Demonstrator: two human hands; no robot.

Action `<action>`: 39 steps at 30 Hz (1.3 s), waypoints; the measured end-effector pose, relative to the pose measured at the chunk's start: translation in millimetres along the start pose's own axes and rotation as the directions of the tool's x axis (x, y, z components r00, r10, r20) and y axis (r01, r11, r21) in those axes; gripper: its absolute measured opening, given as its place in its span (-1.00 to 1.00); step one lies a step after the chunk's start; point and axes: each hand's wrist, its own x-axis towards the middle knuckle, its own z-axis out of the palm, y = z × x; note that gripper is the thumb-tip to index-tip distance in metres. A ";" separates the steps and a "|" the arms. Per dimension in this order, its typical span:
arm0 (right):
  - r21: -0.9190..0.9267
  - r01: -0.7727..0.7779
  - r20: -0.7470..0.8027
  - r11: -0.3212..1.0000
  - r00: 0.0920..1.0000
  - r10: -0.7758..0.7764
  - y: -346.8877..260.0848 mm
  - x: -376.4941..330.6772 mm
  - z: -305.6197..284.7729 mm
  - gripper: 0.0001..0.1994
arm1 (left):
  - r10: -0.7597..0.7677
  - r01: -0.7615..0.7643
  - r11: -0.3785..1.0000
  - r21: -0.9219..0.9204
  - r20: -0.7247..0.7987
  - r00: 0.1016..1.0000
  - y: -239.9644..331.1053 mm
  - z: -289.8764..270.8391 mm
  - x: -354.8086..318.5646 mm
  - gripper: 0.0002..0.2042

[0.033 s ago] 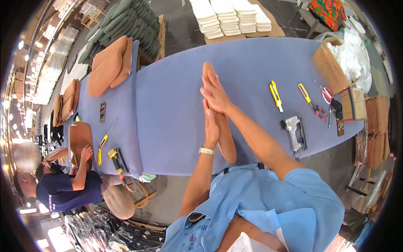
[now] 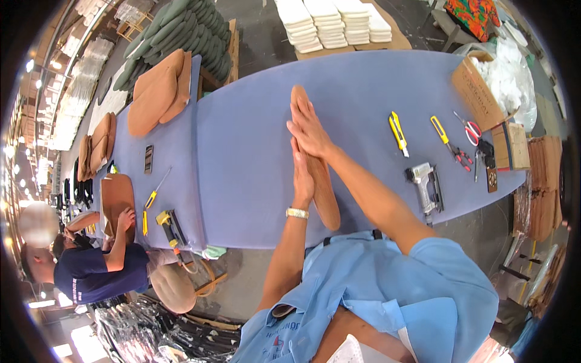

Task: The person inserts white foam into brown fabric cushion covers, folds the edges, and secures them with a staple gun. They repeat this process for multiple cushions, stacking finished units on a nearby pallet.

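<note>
A brown upholstered pad (image 2: 327, 202), seen narrow and nearly edge-on, stands or leans on the blue-covered table (image 2: 248, 181) in front of me. My right hand (image 2: 311, 132) lies against its upper part with the fingers stretched out. Lower down, along the pad's left side, rests my left hand (image 2: 304, 176), flat and straight-fingered, with a gold watch (image 2: 297, 213) on the wrist. The two hands meet near the fingertips of the left. How firmly they press the pad, I cannot tell.
On the right lie a yellow cutter (image 2: 398, 134), a staple gun (image 2: 425, 187), pliers (image 2: 460, 156), scissors (image 2: 471, 132) and a carton (image 2: 475, 91). A co-worker (image 2: 100, 272) handles a brown panel (image 2: 118, 202) at left, near another staple gun (image 2: 170, 230). Brown pads (image 2: 157, 91) are stacked beyond.
The whole view has shifted very slightly. Both hands keep the same pose on the pad.
</note>
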 end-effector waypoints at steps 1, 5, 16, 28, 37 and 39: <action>0.007 -0.004 -0.040 1.000 0.999 0.004 0.1 -2.2 9.1 -0.26 | -0.018 0.018 0.999 -0.041 -0.001 1.000 -2.6 -6.1 0.2 -0.19; 0.237 0.008 -0.132 0.972 0.991 0.024 -4.7 -32.2 25.9 -0.30 | -0.163 0.145 0.959 -0.245 -0.054 0.985 -51.9 -30.4 -16.9 -0.17; 0.647 -0.289 0.187 0.706 0.957 0.220 -2.5 -168.2 33.9 -0.29 | -0.233 0.146 0.863 -0.484 -0.124 0.965 -77.0 -15.5 -102.4 -0.24; 0.377 0.427 0.161 0.822 0.844 -0.512 -151.7 -114.8 -23.5 -0.45 | 0.108 -0.336 0.719 -0.608 -0.380 0.919 66.6 -23.8 -108.2 -0.32; 0.582 -0.303 0.555 0.755 0.826 -0.096 -65.9 -144.3 32.2 -0.58 | -0.405 -0.357 0.489 -0.796 -0.569 0.715 -63.2 -185.9 -144.2 -0.19; 0.545 -0.412 0.568 0.730 0.822 0.040 -30.9 -161.3 9.1 -0.58 | -0.470 -0.383 0.501 -0.776 -0.616 0.633 -130.0 -213.2 -179.0 -0.26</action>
